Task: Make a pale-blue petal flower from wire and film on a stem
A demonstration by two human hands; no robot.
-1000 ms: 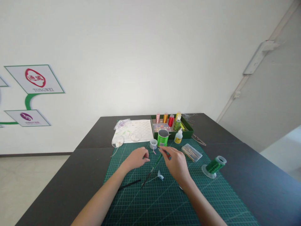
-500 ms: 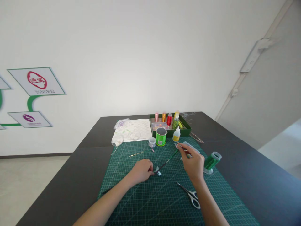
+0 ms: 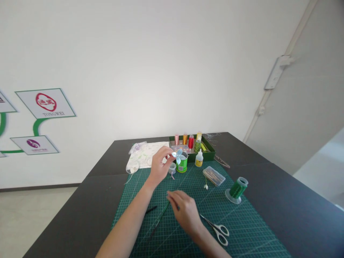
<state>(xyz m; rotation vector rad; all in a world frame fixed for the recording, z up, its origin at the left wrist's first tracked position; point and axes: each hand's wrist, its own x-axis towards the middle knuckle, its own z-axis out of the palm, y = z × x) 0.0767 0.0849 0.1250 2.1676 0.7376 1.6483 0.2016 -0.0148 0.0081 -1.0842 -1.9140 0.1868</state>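
My left hand [image 3: 160,165] is raised in front of the green tin and pinches a small pale-blue flower [image 3: 178,156] with several petals. Lower down, over the cutting mat [image 3: 188,240], my right hand [image 3: 185,208] has its thumb and fingers closed around the upper end of a thin green stem [image 3: 162,214]. The stem slants down to the left and darkens toward its lower end. Whether stem and flower are joined, I cannot tell. A black slim tool [image 3: 152,209] lies partly hidden behind my left forearm. White-handled scissors [image 3: 219,231] lie right of my right hand.
A green thread spool [image 3: 238,188] stands at the right. Behind are a clear case [image 3: 214,176], a small white flower [image 3: 205,186], a glue bottle [image 3: 199,158], the green tin [image 3: 181,165], a tape roll [image 3: 172,168], a green box [image 3: 209,156] of spools and a white sheet [image 3: 142,157].
My left hand has risen from the mat with the flower. My right hand has come down and left, away from the clear case, and the stem now slopes the lower way. The camera view has shifted slightly.
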